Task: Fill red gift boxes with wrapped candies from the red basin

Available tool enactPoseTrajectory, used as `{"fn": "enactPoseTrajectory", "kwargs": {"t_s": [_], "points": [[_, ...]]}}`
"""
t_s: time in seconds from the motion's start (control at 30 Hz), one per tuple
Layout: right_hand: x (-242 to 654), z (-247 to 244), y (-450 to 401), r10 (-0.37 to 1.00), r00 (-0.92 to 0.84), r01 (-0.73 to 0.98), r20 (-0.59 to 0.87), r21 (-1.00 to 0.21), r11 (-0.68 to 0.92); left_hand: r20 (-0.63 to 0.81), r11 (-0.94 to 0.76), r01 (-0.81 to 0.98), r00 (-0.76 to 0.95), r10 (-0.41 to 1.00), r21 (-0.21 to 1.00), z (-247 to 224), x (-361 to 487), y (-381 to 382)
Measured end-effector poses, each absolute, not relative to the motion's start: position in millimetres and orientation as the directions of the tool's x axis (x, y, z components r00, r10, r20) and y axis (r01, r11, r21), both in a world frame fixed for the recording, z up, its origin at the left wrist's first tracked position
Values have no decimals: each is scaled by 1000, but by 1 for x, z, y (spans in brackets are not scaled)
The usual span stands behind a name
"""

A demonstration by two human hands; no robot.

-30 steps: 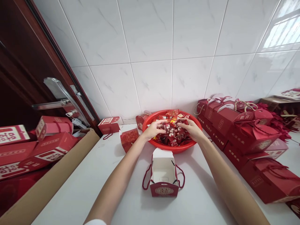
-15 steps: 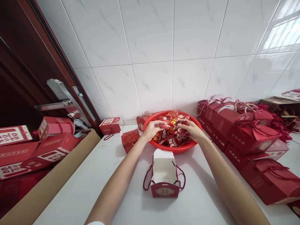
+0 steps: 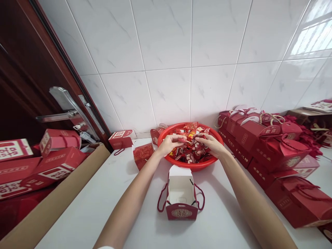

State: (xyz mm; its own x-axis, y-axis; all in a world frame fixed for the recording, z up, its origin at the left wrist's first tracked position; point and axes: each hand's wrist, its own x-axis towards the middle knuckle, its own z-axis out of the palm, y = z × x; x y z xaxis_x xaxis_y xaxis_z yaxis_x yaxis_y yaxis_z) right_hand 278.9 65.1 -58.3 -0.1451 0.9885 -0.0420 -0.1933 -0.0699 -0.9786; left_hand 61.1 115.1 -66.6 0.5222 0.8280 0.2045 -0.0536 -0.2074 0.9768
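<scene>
Over a red plastic basket (image 3: 193,167) heaped with wrapped candies (image 3: 190,158), both my hands are at work. My left hand (image 3: 169,144) pinches a red-wrapped candy (image 3: 183,140) between thumb and fingertips, at the left part of the heap. My right hand (image 3: 212,144) has its fingers curled on a dark red candy (image 3: 200,138) at the right part, partly hidden by the fingers. In front of the basket, between my forearms, stands a small red gift box (image 3: 182,211). Its white inside shows through the open top, and a cord handle hangs at each side.
Closed red gift boxes (image 3: 261,141) are stacked along the right. At left, a cardboard carton (image 3: 77,183) holds more red boxes beside a door handle (image 3: 59,116). Further boxes (image 3: 142,155) lie left of the basket, against the tiled wall (image 3: 168,97).
My right hand's fingers have curled in more over the candies. My left hand keeps its pinch on the red-wrapped candy, and the gift box stays in place.
</scene>
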Motion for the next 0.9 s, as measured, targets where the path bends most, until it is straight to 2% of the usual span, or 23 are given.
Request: {"fn": "enactPoseTrajectory", "kwargs": {"t_s": [0.13, 0.37, 0.5, 0.9], "points": [[279, -58, 65, 984, -174, -175, -32, -983, -63, 203, -277, 41, 578, 790, 960, -63, 59, 115], [279, -57, 64, 981, -191, -177, -31, -982, -65, 131, -187, 24, 628, 767, 982, -61, 60, 112], [278, -56, 63, 981, -187, -171, -41, -982, -73, 189, -231, -17, 632, 752, 973, -65, 61, 114], [278, -57, 60, 979, -202, -160, -24, -986, -57, 93, -143, 34, 609, 788, 989, -66, 59, 114]]}}
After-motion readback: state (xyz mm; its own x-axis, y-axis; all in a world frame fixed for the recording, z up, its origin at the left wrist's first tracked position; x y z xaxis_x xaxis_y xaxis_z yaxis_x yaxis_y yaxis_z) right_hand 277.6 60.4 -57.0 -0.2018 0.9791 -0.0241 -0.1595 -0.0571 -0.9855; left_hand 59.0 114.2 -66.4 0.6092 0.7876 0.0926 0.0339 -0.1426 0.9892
